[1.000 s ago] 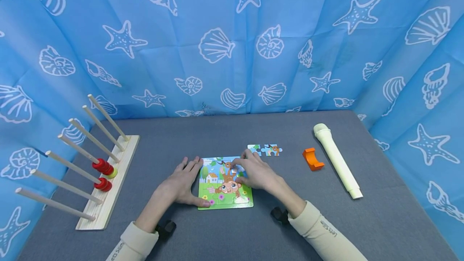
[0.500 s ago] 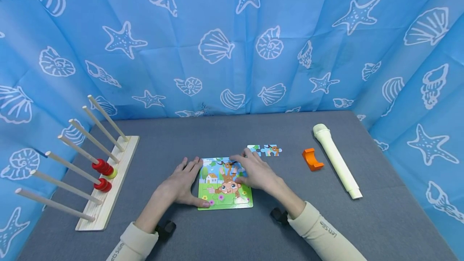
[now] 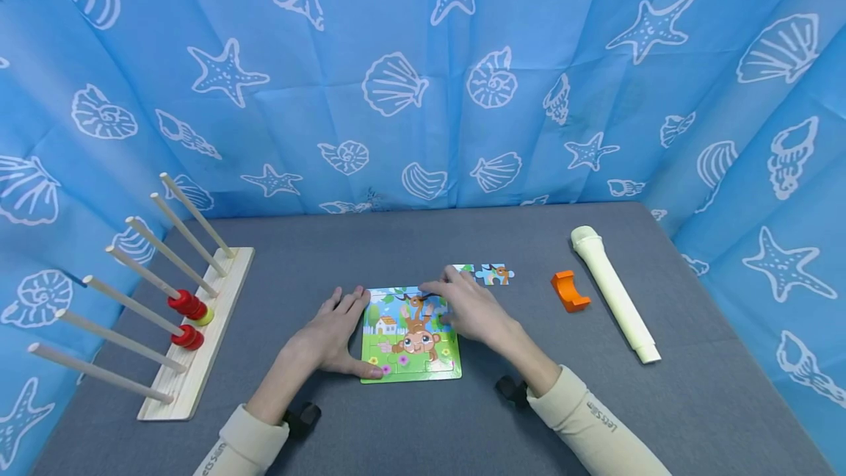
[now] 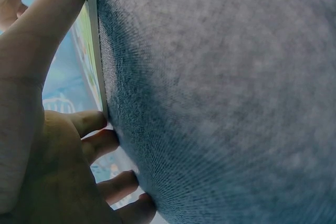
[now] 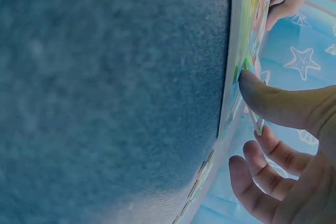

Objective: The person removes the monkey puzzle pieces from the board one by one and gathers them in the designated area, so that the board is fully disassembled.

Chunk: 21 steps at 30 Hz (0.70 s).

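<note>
A jigsaw puzzle with a monkey picture [image 3: 413,340] lies flat on the grey table in the head view. My left hand [image 3: 333,336] steadies it with spread fingers: the thumb rests on its near left corner, and the fingertips sit by its far left corner. Over its far right part is my right hand [image 3: 472,307]. In the right wrist view a small puzzle piece [image 5: 258,124] stands tilted between this hand's thumb and fingers; its face is mostly hidden. Just beyond the right hand lie two loose puzzle pieces, a bird-pictured piece [image 3: 496,274] and a partly covered piece [image 3: 465,268].
On the left stands a wooden peg rack [image 3: 198,336] with red and yellow beads on some pegs. An orange curved block [image 3: 570,291] and a cream toy microphone [image 3: 615,292] lie to the right. A blue shell-print curtain [image 3: 423,131] hangs behind the table.
My right hand has shifted slightly right, and its thumb has drawn back, so more of the puzzle's right side shows. The left hand keeps its place.
</note>
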Available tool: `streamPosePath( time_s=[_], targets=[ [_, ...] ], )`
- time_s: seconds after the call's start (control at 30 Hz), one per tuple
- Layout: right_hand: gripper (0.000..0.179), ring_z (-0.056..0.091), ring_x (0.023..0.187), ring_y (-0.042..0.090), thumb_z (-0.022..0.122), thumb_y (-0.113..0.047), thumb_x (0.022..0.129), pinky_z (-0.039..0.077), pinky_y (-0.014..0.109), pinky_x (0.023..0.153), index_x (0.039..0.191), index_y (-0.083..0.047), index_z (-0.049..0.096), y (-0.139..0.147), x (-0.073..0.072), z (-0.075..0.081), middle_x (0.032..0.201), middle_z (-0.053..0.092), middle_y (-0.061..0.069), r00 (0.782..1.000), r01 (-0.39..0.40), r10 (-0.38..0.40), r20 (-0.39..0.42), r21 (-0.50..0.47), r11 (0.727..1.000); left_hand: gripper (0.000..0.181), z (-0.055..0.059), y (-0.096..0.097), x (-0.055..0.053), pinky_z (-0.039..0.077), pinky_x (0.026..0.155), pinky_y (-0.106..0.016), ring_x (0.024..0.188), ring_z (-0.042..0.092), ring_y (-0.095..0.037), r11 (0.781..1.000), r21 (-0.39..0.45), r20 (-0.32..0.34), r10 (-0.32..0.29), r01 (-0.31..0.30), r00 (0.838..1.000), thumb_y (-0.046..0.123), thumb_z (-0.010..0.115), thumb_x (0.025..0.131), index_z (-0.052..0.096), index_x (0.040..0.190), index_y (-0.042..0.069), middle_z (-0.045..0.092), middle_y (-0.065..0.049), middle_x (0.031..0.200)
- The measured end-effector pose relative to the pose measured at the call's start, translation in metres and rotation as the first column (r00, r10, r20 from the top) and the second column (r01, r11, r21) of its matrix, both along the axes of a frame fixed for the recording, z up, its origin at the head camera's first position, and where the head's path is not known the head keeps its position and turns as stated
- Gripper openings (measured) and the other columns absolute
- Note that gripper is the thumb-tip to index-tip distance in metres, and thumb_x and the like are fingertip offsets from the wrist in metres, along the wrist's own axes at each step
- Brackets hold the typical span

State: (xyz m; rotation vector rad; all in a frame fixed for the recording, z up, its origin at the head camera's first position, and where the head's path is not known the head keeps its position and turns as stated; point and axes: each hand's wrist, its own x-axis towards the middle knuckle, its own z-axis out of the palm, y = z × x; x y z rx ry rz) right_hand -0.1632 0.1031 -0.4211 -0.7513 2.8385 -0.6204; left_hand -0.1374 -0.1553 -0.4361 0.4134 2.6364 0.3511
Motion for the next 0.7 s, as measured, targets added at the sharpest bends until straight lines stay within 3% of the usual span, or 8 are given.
streamPosePath(
  time_s=[0.37,0.7],
  targets=[
    [0.049,0.048,0.09,0.018,0.079,-0.003,0.088,0.044,0.03,0.068,0.134,-0.013,0.068,0.0021,-0.0027,-0.0014,0.111,0.057,0.008,0.998,-0.044,0.046,-0.047,0.039,0.998,0.135,0.0006,0.0008,-0.0006,0.027,0.122,-0.067,0.157,0.014,-0.051,1.0,-0.008,-0.002,-0.003,0.003,1.0,0.071,0.084,0.067,0.016,0.164,0.007,0.018,-0.019,0.171],
    [0.047,0.047,0.089,0.018,0.075,-0.004,0.091,0.044,0.031,0.07,0.136,-0.011,0.065,0.0062,-0.0014,-0.0029,0.111,0.056,0.009,0.997,-0.062,0.062,-0.042,-0.004,0.998,0.135,0.0013,0.0004,-0.0007,0.026,0.122,-0.067,0.156,0.013,-0.051,1.0,0.001,0.006,-0.009,0.009,1.0,0.07,0.084,0.068,0.016,0.164,0.006,0.017,-0.02,0.171]
  ],
)
